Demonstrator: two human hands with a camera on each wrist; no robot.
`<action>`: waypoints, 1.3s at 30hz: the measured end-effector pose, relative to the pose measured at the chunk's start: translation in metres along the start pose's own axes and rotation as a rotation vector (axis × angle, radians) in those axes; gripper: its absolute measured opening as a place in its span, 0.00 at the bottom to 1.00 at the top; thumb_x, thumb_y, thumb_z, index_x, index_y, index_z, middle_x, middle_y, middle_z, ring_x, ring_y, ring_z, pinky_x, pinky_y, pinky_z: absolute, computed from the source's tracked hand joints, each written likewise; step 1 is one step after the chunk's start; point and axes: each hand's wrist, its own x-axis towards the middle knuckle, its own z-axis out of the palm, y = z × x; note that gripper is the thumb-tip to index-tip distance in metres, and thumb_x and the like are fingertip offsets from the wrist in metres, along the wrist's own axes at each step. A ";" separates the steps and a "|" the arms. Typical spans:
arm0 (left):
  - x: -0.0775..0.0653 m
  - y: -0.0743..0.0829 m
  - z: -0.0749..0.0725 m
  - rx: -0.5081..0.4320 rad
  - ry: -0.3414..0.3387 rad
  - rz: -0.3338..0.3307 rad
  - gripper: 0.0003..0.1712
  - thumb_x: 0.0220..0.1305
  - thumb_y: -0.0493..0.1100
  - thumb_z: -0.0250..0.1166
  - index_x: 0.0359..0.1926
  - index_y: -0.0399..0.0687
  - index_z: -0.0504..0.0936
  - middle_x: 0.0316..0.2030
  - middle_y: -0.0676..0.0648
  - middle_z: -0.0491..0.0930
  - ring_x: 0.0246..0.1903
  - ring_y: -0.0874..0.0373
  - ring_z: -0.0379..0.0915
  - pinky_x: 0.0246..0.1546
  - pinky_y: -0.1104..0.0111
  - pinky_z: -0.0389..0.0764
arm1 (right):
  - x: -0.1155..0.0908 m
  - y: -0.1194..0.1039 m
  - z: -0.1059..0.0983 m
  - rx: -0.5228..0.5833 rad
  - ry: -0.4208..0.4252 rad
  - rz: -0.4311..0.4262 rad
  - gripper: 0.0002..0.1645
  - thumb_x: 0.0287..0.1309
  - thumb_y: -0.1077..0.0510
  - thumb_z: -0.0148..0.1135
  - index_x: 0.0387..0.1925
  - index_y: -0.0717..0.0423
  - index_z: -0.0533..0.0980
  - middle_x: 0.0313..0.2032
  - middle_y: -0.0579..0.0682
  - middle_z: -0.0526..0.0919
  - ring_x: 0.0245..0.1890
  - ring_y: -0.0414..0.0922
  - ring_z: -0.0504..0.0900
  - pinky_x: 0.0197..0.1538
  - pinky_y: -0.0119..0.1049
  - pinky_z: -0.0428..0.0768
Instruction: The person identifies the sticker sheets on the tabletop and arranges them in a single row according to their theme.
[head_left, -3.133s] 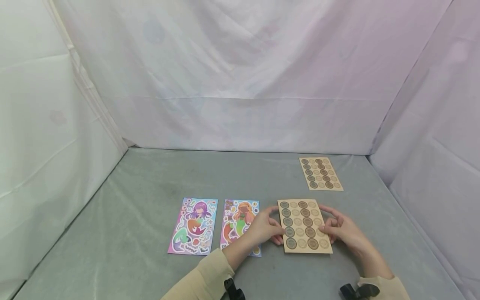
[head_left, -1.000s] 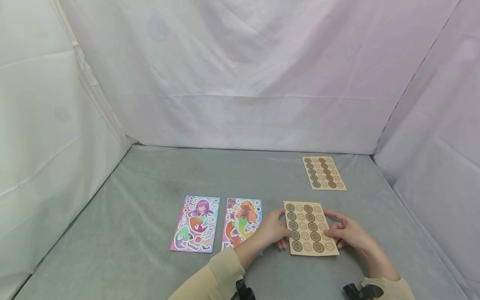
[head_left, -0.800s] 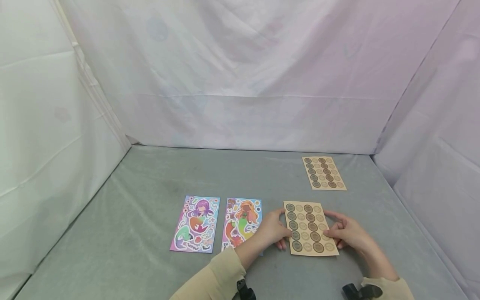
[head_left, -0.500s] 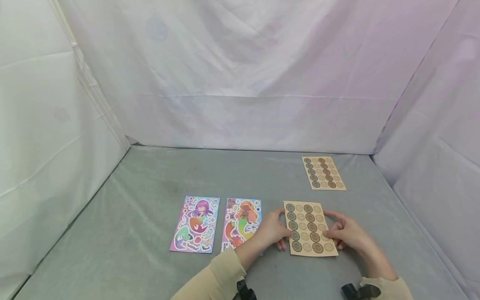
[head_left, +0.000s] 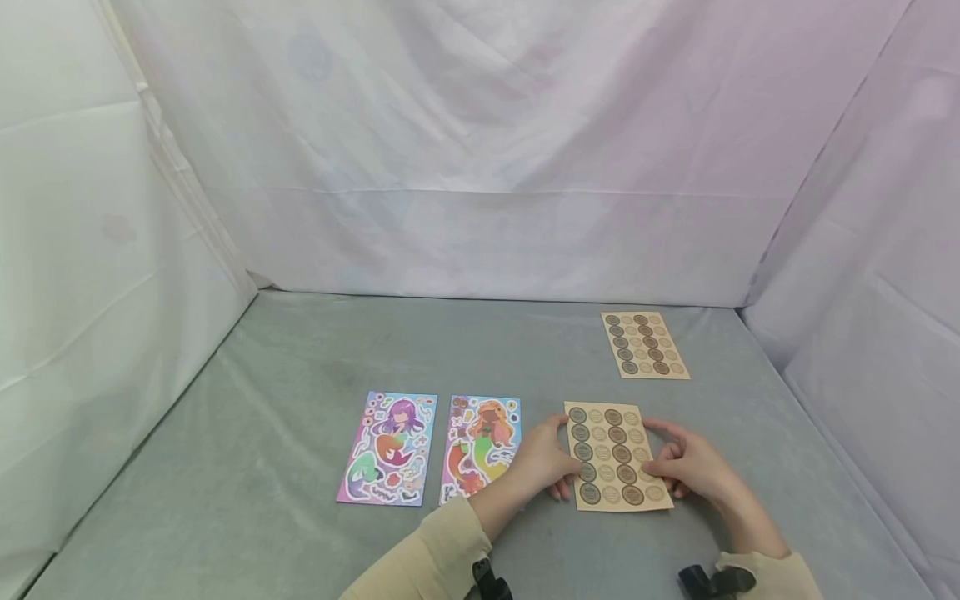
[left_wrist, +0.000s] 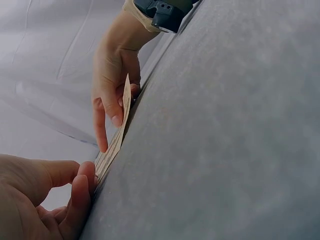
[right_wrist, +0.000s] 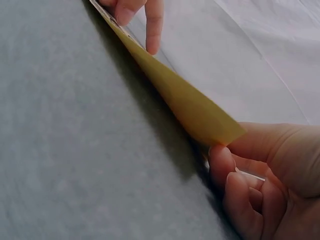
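Note:
A kraft-brown sheet of round stickers [head_left: 609, 458] lies between my two hands at the front right of the table. My left hand [head_left: 542, 458] pinches its left edge, thumb on top. On the opposite edge my right hand [head_left: 693, 462] pinches the sheet, its index finger stretched toward the far corner. In the right wrist view the brown underside [right_wrist: 190, 107] shows, and the edge by my right hand is raised off the table. Left of my left hand lie two colourful mermaid sticker sheets [head_left: 387, 450]; my left forearm covers part of the nearer one [head_left: 482, 442].
A second brown sheet of round stickers [head_left: 645, 345] lies farther back on the right. The table has a grey cloth top [head_left: 300, 350]. White curtains [head_left: 480, 242] enclose it at the back and both sides. Black wrist devices [head_left: 491, 581] sit at both beige cuffs.
Compared with about three seconds ago, the held brown sheet has shifted slightly right and nearer, with both hands gripping it. Over the last second, hands and sheet barely move; the head view shifts slightly.

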 end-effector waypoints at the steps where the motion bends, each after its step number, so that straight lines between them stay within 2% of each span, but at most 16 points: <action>1: 0.000 0.000 0.000 -0.001 -0.001 0.004 0.44 0.46 0.26 0.66 0.68 0.38 0.62 0.11 0.46 0.76 0.04 0.60 0.68 0.05 0.66 0.74 | 0.000 0.000 0.000 0.002 -0.002 -0.003 0.51 0.46 0.65 0.72 0.68 0.69 0.55 0.19 0.52 0.76 0.12 0.40 0.71 0.14 0.34 0.73; 16: 0.000 -0.002 -0.001 -0.039 -0.014 0.013 0.42 0.50 0.30 0.68 0.68 0.38 0.62 0.11 0.46 0.76 0.05 0.60 0.69 0.06 0.65 0.74 | 0.000 -0.001 -0.001 0.011 -0.001 0.009 0.50 0.46 0.66 0.71 0.68 0.68 0.56 0.18 0.51 0.75 0.11 0.39 0.69 0.13 0.32 0.71; 24: 0.000 -0.001 -0.002 -0.044 -0.018 -0.008 0.41 0.52 0.30 0.68 0.67 0.39 0.63 0.12 0.45 0.76 0.05 0.59 0.70 0.06 0.65 0.75 | 0.000 -0.004 -0.001 -0.007 -0.004 0.025 0.50 0.47 0.65 0.71 0.68 0.68 0.56 0.18 0.51 0.75 0.11 0.40 0.70 0.14 0.33 0.72; 32: 0.001 0.001 -0.005 -0.073 -0.056 -0.025 0.41 0.52 0.31 0.68 0.67 0.39 0.62 0.15 0.42 0.78 0.06 0.57 0.72 0.07 0.64 0.76 | 0.000 -0.007 -0.001 -0.027 -0.014 0.043 0.49 0.48 0.63 0.71 0.68 0.68 0.56 0.19 0.51 0.77 0.12 0.41 0.71 0.15 0.34 0.74; 39: -0.001 0.006 -0.007 -0.047 -0.064 -0.015 0.42 0.50 0.32 0.69 0.67 0.38 0.63 0.16 0.43 0.79 0.07 0.57 0.71 0.08 0.65 0.76 | -0.002 -0.009 -0.002 -0.037 -0.011 0.039 0.48 0.50 0.61 0.70 0.68 0.68 0.56 0.21 0.51 0.78 0.13 0.42 0.73 0.16 0.35 0.76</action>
